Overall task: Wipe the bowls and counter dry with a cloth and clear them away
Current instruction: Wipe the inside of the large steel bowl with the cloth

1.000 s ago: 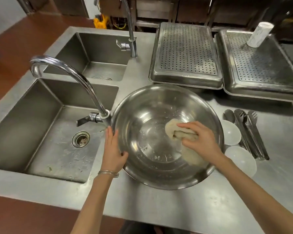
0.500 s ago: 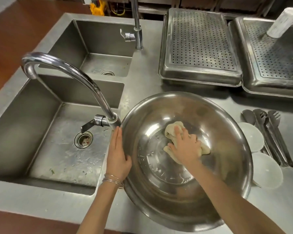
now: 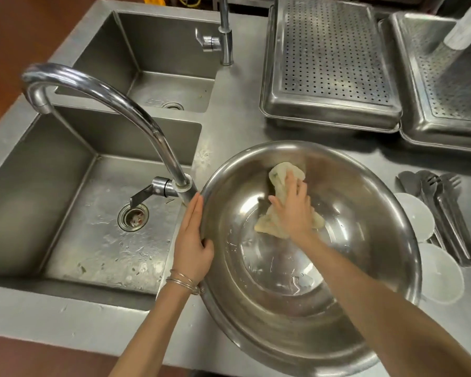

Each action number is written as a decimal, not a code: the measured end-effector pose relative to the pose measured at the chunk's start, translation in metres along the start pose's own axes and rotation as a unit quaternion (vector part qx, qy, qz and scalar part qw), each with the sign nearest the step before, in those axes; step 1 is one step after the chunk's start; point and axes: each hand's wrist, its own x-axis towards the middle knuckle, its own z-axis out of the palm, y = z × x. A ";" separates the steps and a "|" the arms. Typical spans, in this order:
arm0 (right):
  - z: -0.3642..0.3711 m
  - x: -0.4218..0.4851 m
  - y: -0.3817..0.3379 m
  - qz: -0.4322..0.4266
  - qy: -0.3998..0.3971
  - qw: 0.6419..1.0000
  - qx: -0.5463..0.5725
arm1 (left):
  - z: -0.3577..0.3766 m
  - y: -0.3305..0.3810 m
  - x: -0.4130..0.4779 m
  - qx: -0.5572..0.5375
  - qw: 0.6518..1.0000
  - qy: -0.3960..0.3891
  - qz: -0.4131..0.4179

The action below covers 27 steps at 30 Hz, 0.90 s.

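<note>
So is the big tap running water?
Off. No stream falls from the curved tap into the sink below its spout; only droplets lie there.

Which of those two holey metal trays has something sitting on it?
The right-hand tray, at the picture's edge: a white cylinder leans on its perforated surface. The left tray beside it has nothing on top.

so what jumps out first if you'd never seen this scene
The large round stainless steel bowl fills the near middle, beside the deep steel sink. Inside it, the right hand presses a crumpled pale yellow cloth against the far inner side, while the left hand grips the bowl's left rim. A tall curved chrome faucet arches over the sink on the left.
</note>
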 end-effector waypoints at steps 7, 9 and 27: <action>0.040 -0.091 -0.024 -0.340 -0.028 0.939 -0.035 | 0.002 -0.001 0.004 -0.005 1.000 0.006 0.005; 0.030 -0.098 0.006 -0.454 -0.081 0.886 -0.039 | 0.001 0.000 0.004 -0.016 1.000 0.011 0.000; 0.029 -0.070 -0.058 -0.236 -0.102 0.935 0.246 | 0.002 -0.004 0.012 -0.044 0.999 -0.002 0.009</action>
